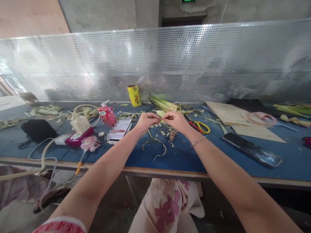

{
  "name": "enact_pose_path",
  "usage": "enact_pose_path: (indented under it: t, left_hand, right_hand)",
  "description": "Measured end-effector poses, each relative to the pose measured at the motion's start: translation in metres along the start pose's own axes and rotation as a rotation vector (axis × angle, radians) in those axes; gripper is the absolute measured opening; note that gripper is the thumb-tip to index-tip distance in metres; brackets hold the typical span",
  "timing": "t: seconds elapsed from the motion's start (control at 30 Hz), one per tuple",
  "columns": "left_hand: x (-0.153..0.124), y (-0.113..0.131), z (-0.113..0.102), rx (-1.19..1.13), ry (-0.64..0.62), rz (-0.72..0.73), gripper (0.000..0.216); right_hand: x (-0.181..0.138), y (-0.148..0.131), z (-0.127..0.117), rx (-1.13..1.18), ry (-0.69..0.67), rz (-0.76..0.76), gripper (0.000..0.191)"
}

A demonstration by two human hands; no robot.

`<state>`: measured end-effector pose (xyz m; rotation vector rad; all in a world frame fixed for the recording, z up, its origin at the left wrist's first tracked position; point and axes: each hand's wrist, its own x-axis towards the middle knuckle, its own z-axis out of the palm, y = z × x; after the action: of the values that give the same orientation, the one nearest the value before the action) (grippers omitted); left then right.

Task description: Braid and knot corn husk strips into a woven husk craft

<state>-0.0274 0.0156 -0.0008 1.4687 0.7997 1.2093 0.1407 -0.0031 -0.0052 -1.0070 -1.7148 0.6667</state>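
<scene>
My left hand (148, 121) and my right hand (176, 119) meet above the middle of the blue table. Both are closed in a pinch on a pale green leaf strip (160, 113), mostly hidden by the fingers. Thin strands (159, 142) trail on the tabletop below them. Just beyond my hands rests a bundle of green leaves (165, 104) that look like corn husks. A small braided, tan piece (172, 134) lies beneath my right hand. Scissors (199, 127) with red and yellow handles are to its right.
A perforated metal screen (145, 48) closes the table's back. Left are a yellow roll (134, 95), a red pouch (107, 115), a white box (120, 129), a power strip (77, 137) with cables and a black case (39, 130). Right are a phone (252, 149) and brown paper (225, 113).
</scene>
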Motion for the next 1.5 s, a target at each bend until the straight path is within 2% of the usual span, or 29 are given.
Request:
enact_pose_path:
  t: [0.3, 0.57, 0.8, 1.07, 1.23, 1.5]
  left_hand:
    - [0.0005, 0.0003, -0.0010, 0.177, 0.064, 0.021, 0.012]
    - [-0.0028, 0.0038, 0.0009, 0.265, 0.048, 0.107, 0.009]
    - [-0.0022, 0.0016, 0.0032, 0.209, 0.046, 0.135, 0.014]
    - [0.0002, -0.0036, 0.0031, 0.089, 0.001, 0.003, 0.015]
    - [0.0010, -0.0040, 0.0017, 0.157, 0.065, 0.053, 0.012]
    - [0.0000, -0.0029, 0.0027, 0.192, 0.056, 0.101, 0.012]
  right_hand:
    - [-0.0010, -0.0034, 0.0002, 0.033, -0.010, 0.079, 0.021]
    - [-0.0025, -0.0041, 0.0024, 0.132, -0.006, 0.129, 0.023]
    - [0.0004, 0.0027, 0.0036, 0.169, 0.019, 0.113, 0.025]
    - [-0.0002, 0.0020, 0.0037, 0.116, 0.056, 0.100, 0.017]
    - [-0.0018, -0.0011, 0.0035, 0.112, 0.040, 0.132, 0.017]
    - [-0.0009, 0.0016, 0.0056, 0.222, -0.001, 0.143, 0.026]
